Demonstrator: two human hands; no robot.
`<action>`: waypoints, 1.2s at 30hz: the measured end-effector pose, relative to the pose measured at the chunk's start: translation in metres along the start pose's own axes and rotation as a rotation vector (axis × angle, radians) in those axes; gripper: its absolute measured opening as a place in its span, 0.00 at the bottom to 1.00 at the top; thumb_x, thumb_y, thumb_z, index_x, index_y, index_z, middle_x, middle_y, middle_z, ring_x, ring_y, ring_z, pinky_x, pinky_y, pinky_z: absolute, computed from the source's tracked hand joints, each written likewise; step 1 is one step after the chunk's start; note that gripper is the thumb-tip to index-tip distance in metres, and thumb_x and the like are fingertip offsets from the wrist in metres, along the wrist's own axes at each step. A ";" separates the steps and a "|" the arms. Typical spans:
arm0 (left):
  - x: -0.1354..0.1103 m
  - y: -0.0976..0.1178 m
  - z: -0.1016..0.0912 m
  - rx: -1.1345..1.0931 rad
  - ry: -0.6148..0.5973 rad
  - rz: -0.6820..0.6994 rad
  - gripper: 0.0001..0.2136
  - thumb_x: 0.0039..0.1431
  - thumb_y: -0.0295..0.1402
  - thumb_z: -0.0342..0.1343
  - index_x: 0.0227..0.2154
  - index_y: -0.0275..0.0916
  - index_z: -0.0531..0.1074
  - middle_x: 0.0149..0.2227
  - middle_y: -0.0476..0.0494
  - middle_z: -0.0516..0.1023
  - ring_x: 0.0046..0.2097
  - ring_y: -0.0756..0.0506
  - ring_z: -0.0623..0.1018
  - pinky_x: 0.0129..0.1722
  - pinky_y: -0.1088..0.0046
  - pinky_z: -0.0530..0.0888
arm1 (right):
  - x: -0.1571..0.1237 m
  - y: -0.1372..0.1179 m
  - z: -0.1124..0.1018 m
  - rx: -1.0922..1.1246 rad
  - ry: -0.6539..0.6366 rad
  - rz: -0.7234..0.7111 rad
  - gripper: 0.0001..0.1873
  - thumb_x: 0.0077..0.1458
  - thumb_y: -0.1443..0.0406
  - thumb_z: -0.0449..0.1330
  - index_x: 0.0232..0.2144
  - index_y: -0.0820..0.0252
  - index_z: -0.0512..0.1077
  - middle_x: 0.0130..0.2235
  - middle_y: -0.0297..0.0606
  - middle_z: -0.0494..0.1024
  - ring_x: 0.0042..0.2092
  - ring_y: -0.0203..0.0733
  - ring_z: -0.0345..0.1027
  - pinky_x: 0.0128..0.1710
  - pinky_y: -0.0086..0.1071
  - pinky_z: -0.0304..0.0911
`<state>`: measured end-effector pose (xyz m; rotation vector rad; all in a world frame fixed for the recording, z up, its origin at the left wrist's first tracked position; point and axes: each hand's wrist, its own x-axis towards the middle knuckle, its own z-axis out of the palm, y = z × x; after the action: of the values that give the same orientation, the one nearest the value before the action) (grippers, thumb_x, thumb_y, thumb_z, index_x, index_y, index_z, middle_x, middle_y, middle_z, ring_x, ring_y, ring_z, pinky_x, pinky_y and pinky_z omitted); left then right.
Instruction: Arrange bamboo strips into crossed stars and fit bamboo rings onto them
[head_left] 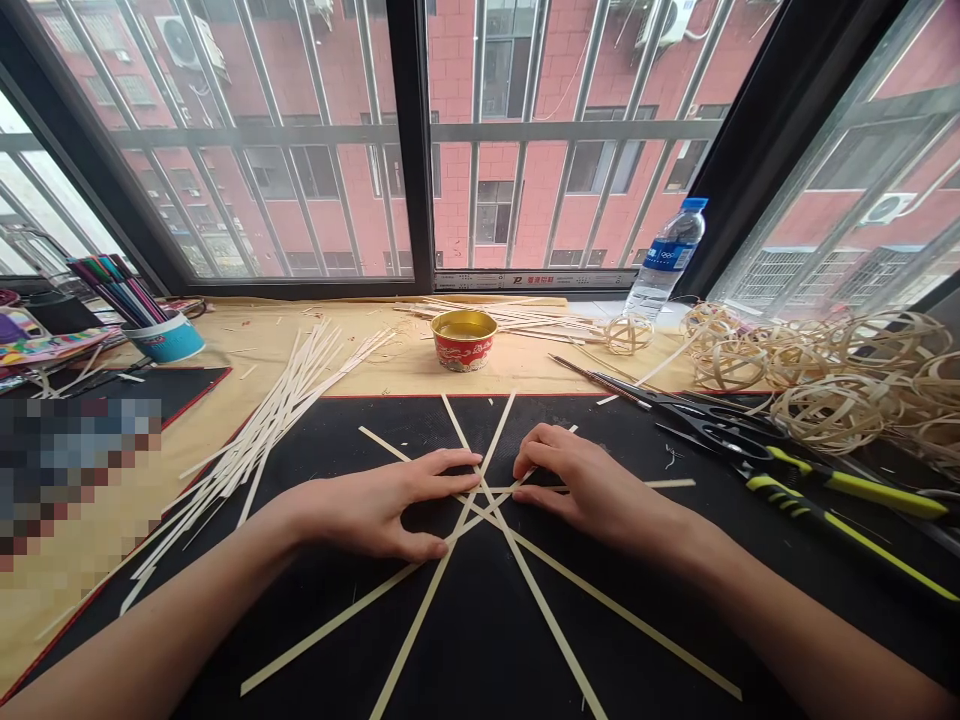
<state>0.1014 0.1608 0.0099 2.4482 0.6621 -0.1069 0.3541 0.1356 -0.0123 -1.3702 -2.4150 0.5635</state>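
Several flat, pale bamboo strips [536,585] cross in a star shape on the black mat [480,660], leaving a small gap at their middle. At the left of the crossing is my left hand [375,500], its thumb and fingers spread apart, with the tips pressing on the strips. My right hand [581,480] is just right of the middle, fingers bent and thumb close to the index finger on a near-level bamboo strip [670,484]. Part of that strip is hidden under the hand.
Loose strips [289,400] lie at the left, beyond my left forearm. A red tin [463,348] stands behind the mat. Black scissors [697,425], yellow-handled pliers [847,535], woven bamboo balls [829,400] and a water bottle [664,265] are at the right; a pen cup [165,338] is at the left.
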 end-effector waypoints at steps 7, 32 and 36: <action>0.000 0.001 -0.002 -0.007 -0.022 -0.011 0.33 0.60 0.35 0.56 0.65 0.48 0.48 0.69 0.44 0.44 0.67 0.41 0.52 0.64 0.63 0.53 | 0.000 0.000 0.001 0.031 0.008 -0.009 0.04 0.58 0.64 0.58 0.34 0.59 0.70 0.40 0.39 0.70 0.42 0.42 0.65 0.43 0.37 0.61; 0.000 -0.002 -0.004 -0.040 -0.059 -0.020 0.33 0.60 0.42 0.55 0.65 0.46 0.48 0.69 0.44 0.42 0.68 0.40 0.48 0.65 0.60 0.51 | 0.006 -0.006 0.011 -0.344 0.033 -0.247 0.09 0.63 0.66 0.53 0.32 0.62 0.70 0.35 0.40 0.72 0.36 0.42 0.65 0.32 0.33 0.61; 0.001 -0.004 -0.005 -0.035 -0.072 -0.026 0.33 0.61 0.42 0.55 0.65 0.46 0.48 0.69 0.44 0.41 0.68 0.40 0.46 0.65 0.59 0.49 | 0.005 -0.009 0.012 -0.284 0.024 -0.199 0.07 0.62 0.68 0.54 0.32 0.63 0.70 0.36 0.41 0.72 0.37 0.42 0.66 0.35 0.33 0.63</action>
<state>0.0999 0.1667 0.0115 2.3908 0.6592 -0.1913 0.3397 0.1336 -0.0187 -1.2065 -2.6483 0.1574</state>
